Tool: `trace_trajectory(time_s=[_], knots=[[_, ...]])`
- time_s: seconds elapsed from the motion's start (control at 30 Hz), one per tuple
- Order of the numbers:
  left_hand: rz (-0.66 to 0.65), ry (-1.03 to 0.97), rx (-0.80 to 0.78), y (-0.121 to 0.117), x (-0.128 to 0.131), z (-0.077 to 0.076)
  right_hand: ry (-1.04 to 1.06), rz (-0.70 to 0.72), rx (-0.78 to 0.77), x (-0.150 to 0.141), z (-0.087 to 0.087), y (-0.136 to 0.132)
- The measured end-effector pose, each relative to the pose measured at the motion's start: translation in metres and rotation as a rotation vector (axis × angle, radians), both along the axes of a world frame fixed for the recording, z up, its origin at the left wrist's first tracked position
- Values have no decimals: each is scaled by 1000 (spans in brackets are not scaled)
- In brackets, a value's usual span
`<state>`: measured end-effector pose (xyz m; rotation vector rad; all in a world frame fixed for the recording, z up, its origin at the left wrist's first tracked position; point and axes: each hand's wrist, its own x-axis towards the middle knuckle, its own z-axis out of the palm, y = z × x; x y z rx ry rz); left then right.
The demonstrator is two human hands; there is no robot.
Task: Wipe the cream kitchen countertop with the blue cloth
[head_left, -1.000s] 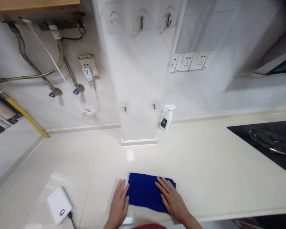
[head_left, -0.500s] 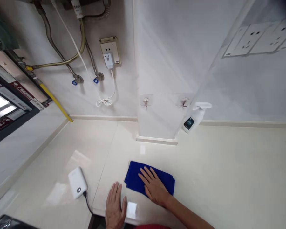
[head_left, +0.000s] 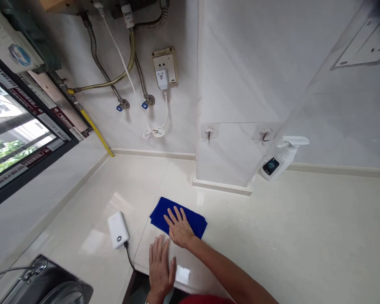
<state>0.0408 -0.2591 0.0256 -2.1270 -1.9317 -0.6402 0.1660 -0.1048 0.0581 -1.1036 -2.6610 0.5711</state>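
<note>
A folded blue cloth point(head_left: 194, 222) lies flat on the white countertop point(head_left: 304, 236). My right hand point(head_left: 181, 230) rests palm down on it, fingers stretched and spread, pressing the cloth without gripping it. Just left of it and closer to the front edge, my left hand point(head_left: 160, 266) lies on the counter with straight fingers and the thumb apart, holding nothing. Its fingertips are near the cloth's lower edge but apart from it. Part of the cloth is hidden beneath my right hand.
Left of the cloth sits a white power bank point(head_left: 118, 230) with a black cable. A white spray bottle point(head_left: 283, 158) stands beside the wall's projecting pillar point(head_left: 228, 164). At lower left is a dark stove point(head_left: 47, 283). Pipes point(head_left: 96, 50) and a plugged socket point(head_left: 165, 67) are on the wall.
My right hand has slid the cloth leftward and away from me along the counter. My left hand stays near the front edge. The view has shifted left, showing more window and stove.
</note>
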Motion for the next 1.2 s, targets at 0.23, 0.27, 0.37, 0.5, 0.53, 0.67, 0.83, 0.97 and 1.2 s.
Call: trace_trajectory(time_s=[0.23,0.27,0.37,0.5,0.53,0.67,0.83,0.97,1.2], knots=[[-30,-79,78,-2,-4,-11,90,290,-111,41,14,-60],[-30,-125,90,-2,-5,-11,106,308,-122,51,13,-68],[33,-323,128,-1,-7,-7,106,346,-140,90,8,-85],[144,-560,123,5,-13,0,69,324,-114,159,1,-100],[140,-596,120,7,-14,0,56,296,-98,179,-1,-104],[50,-638,134,13,-15,-6,-20,91,26,257,-12,-124],[39,-584,146,18,-11,-17,-109,-225,163,333,-25,-131],[17,-503,85,19,-14,-24,-152,-446,255,360,-35,-105],[-86,-249,75,22,-31,-42,-235,-940,367,336,-42,-21]])
